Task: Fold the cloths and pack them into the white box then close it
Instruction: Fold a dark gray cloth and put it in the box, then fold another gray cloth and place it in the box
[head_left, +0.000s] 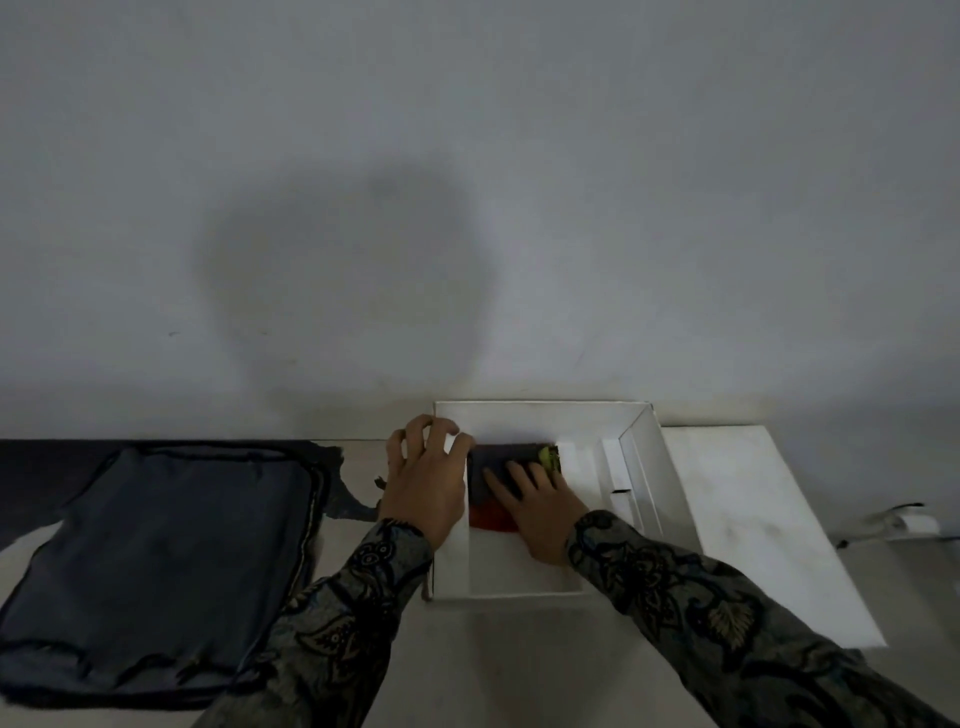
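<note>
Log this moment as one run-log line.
stage: packing | right hand: pressing folded cloths into white box | left hand: on box's left wall | lid: off

White box (540, 415), centre-right: matt card, smooth. Lid (753, 519) at right: same matt card. Dark cloth (156, 545), lower left: soft matt fabric, stitched hem. Sleeves (701, 597): patterned woven cloth. Wall (467, 156): matt paint.

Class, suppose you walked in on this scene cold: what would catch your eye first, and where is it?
First, the open white box at centre right against the wall, with the right hand pressing flat on a stack of folded cloths inside it, dark grey on top, red and green edges showing. The left hand grips the box's left wall. Next, a large dark blue cloth lies spread flat on the left.
</note>
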